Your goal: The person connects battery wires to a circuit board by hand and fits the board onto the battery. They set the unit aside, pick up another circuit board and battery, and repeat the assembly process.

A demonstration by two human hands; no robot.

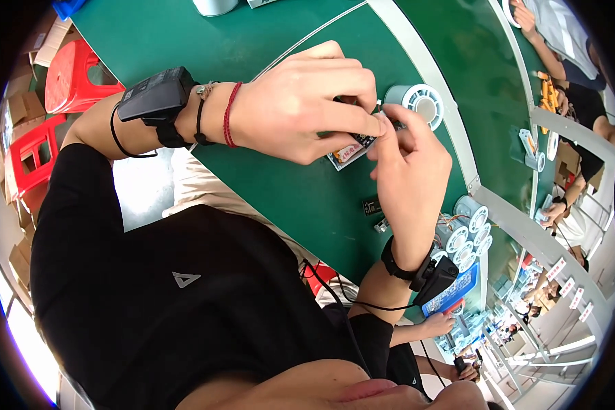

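Observation:
Over the green table, my left hand [307, 106] and my right hand [417, 167] meet with bent fingertips pinched together. Between them is a small dark circuit board [364, 140], mostly covered by the fingers. Just beneath the fingertips shows a small pale-edged piece with an orange and white label [348, 153]; whether it is joined to the board, I cannot tell. Right behind the hands stands a light-blue cylinder [422, 104] with a white slotted face. Nearer me, beside my right wrist, lie another small dark board [371, 206] and a small metallic part [381, 225].
Several light-blue cylinders [466, 236] with wires cluster right of my right wrist, near a blue tray [458, 290]. A metal strip [427, 58] crosses the green table [253, 41]. Red stools [72, 75] stand at left. A neighbour's hand [439, 325] is at lower right; other people work across the table.

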